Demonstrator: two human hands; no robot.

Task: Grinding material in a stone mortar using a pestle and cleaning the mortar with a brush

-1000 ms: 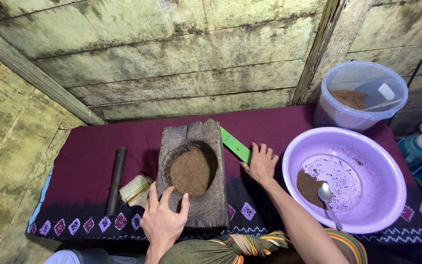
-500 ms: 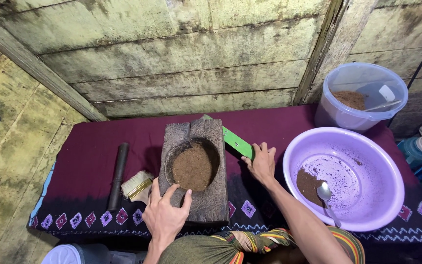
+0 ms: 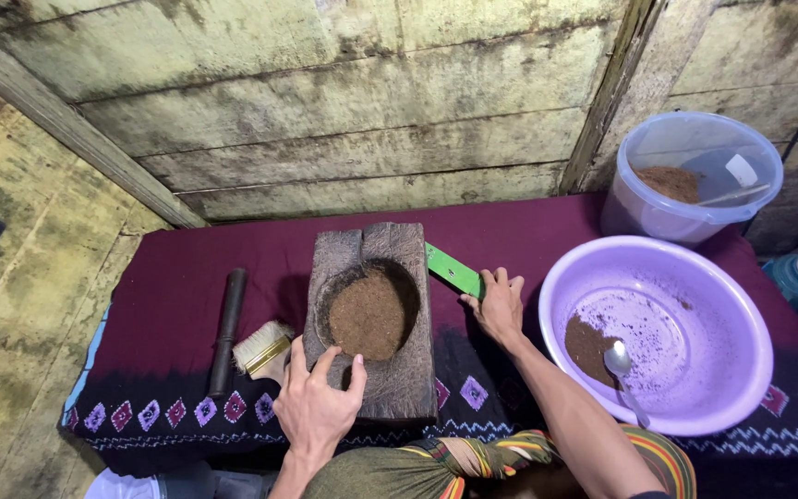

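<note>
1. Head view: a low worktop (image 3: 187, 277) draped in a maroon cloth with a patterned border is seen against a weathered plank wall (image 3: 371, 111).
2. A dark cylindrical rod (image 3: 227, 331) is laid at the left, and a small pale brush (image 3: 262, 348) is set just beside it, next to the wooden block.
3. A large purple basin (image 3: 685, 277) with a patch of brown powder and a metal spoon (image 3: 619, 362) is placed at the right; behind it a clear plastic tub (image 3: 658, 212) with more brown powder is stood near the wall.
4. The left hand (image 3: 318, 407) is spread open, with fingers resting on the near edge of the wooden block (image 3: 397, 242); nothing is gripped.
5. The right hand (image 3: 501, 307) is laid open and flat on the cloth, its fingertips touching the end of a green flat strip (image 3: 449, 268) that leans against the block's right side.
6. The block is positioned upright at the middle of the worktop, between both hands. Its round hollow is filled with brown powder (image 3: 367, 316), packed roughly level.
</note>
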